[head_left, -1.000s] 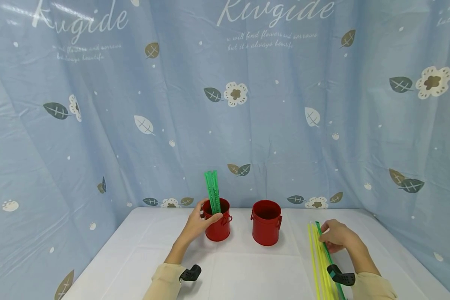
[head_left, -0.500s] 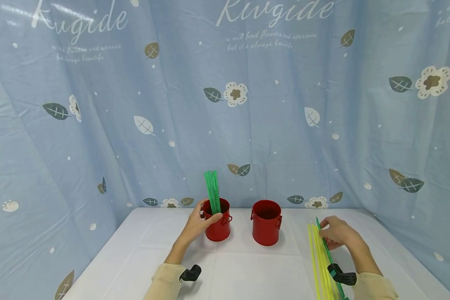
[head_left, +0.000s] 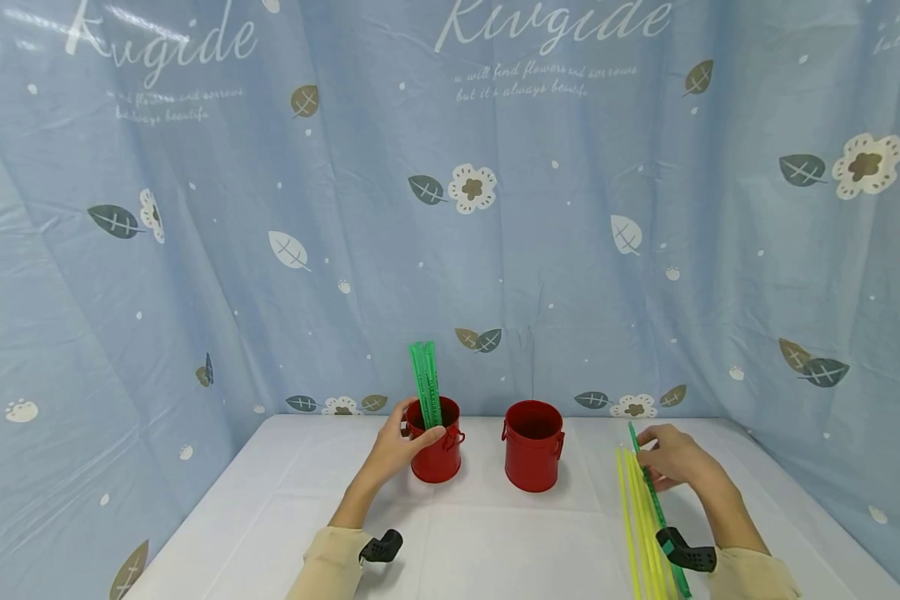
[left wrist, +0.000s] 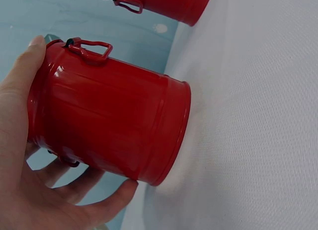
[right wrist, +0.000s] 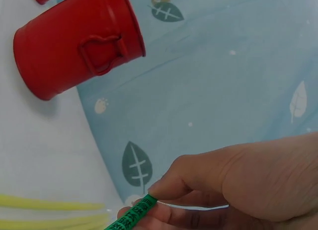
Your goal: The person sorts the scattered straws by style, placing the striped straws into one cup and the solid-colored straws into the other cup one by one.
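My left hand [head_left: 390, 452] grips the left red bucket [head_left: 438, 463] around its side, thumb at the rim and fingers round the far side. Out of this bucket stand several green sticks [head_left: 424, 375], leaning slightly left. In the left wrist view the bucket [left wrist: 114, 115] sits on the white cloth. Over on the right, my right hand [head_left: 678, 458] pinches a long green stick [head_left: 656, 507] near its far end, between thumb and fingers. Black print shows along this stick [right wrist: 131, 216] in the right wrist view. Several yellow sticks [head_left: 630, 521] lie side by side just left of it.
A second red bucket [head_left: 531, 463] with small side handles stands right of the first, between it and the yellow sticks. The white-covered table [head_left: 510, 550] ends at a blue patterned curtain [head_left: 375, 250] behind and on both sides.
My right hand has shifted slightly away from me, taking the green stick with it; the stick's far end now reaches farther past the yellow ones. The left hand and both buckets have stayed put.
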`<state>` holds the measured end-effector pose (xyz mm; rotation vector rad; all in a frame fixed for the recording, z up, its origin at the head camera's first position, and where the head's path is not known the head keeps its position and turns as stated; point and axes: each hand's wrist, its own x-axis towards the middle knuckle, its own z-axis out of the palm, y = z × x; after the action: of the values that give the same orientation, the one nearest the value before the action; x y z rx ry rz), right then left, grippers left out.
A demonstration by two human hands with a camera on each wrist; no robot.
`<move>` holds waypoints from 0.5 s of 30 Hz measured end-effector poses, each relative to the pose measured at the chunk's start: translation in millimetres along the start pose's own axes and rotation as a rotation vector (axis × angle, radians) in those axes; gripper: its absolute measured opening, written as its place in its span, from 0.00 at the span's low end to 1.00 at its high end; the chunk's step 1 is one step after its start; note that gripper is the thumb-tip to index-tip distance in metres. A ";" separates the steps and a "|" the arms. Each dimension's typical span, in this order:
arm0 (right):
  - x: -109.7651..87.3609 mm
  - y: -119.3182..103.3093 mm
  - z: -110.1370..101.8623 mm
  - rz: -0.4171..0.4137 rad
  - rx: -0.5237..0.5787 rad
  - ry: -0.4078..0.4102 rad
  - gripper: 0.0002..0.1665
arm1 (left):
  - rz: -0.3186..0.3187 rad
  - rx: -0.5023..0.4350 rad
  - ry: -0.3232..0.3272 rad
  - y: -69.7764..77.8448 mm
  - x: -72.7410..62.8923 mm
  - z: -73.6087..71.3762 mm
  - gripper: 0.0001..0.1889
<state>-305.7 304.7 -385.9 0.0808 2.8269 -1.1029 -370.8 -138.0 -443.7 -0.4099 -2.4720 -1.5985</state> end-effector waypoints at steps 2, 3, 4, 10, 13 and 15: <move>-2.1 -4.2 -1.4 -0.016 0.001 0.002 0.27 | -0.001 -0.003 0.000 -0.2 -0.1 0.0 0.43; -2.8 -5.9 -1.9 -0.021 0.002 0.004 0.27 | -0.001 -0.004 0.000 -0.2 -0.2 -0.1 0.43; -3.6 -7.4 -2.4 -0.030 0.001 0.006 0.27 | -0.001 -0.004 -0.001 -0.1 -0.3 -0.2 0.43; -7.9 -14.4 -3.9 -0.076 0.011 0.033 0.27 | -0.001 0.003 0.000 1.8 -0.8 -0.8 0.43; -9.6 -16.7 -3.4 -0.096 0.022 0.046 0.27 | 0.001 0.006 0.001 2.3 -1.0 -1.2 0.44; -10.5 -17.8 -2.2 -0.103 0.030 0.055 0.28 | 0.001 0.009 0.000 2.2 -1.2 -1.4 0.44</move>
<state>-297.0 293.0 -371.1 -0.0329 2.8924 -1.1810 -369.0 -138.6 -441.6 -0.4092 -2.4778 -1.5865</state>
